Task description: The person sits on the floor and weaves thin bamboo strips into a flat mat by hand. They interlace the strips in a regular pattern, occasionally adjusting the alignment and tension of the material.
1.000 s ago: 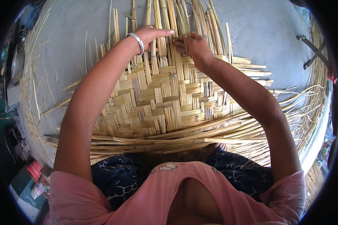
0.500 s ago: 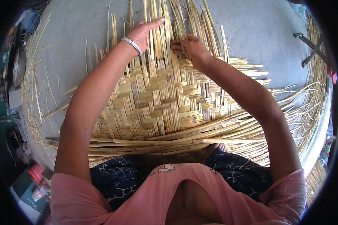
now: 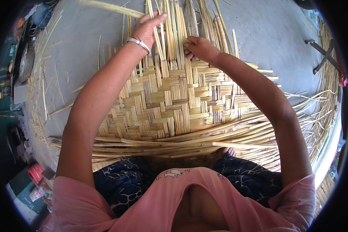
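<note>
A mat of split cane strips [image 3: 176, 102], woven in a crossing pattern, lies in front of me. Its loose lengthwise strips [image 3: 175, 34] run away from the woven part at the far edge. My left hand [image 3: 146, 30], with a silver bangle at the wrist, closes round a few of these strips, thumb pointing right. One pale strip [image 3: 114, 7] slants out to the far left from behind that hand. To the right, my right hand [image 3: 200, 49] has its fingers curled and pinches a strip near the weave's far edge; the fingertips are partly hidden.
Loose cane lengths [image 3: 236, 141] lie across the mat's near side, by my knees. More cane is piled along the right [image 3: 324, 92] and scattered at the left [image 3: 40, 89] on the grey floor [image 3: 85, 46]. A dark crossed metal stand [image 3: 324, 56] stands at the right.
A pale strip now slants far left by my left hand, which has moved slightly away from me. My right hand stays near the weave's edge; the view has shifted a little.
</note>
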